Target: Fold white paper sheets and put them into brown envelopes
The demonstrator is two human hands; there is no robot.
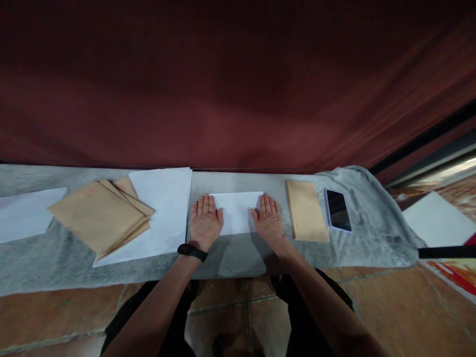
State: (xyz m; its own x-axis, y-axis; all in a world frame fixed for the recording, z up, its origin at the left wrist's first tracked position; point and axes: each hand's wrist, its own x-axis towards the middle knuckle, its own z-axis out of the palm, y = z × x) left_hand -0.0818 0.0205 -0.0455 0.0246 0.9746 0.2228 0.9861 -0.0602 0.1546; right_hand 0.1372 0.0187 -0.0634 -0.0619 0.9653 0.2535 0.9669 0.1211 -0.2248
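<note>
Dark red fabric backdrop (238, 99) fills upper view, shadowy at top. Long, narrow grey cloth-draped table (383, 228) runs along it. Brown tiled floor (390, 302) below. Black bar (446, 252) far right. Dim light.

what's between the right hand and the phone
A stack of brown envelopes lies between the right hand and the phone, in the head view.

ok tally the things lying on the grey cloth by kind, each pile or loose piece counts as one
White paper: 3
Brown envelope piles: 2
Phone: 1
Total: 6
</note>
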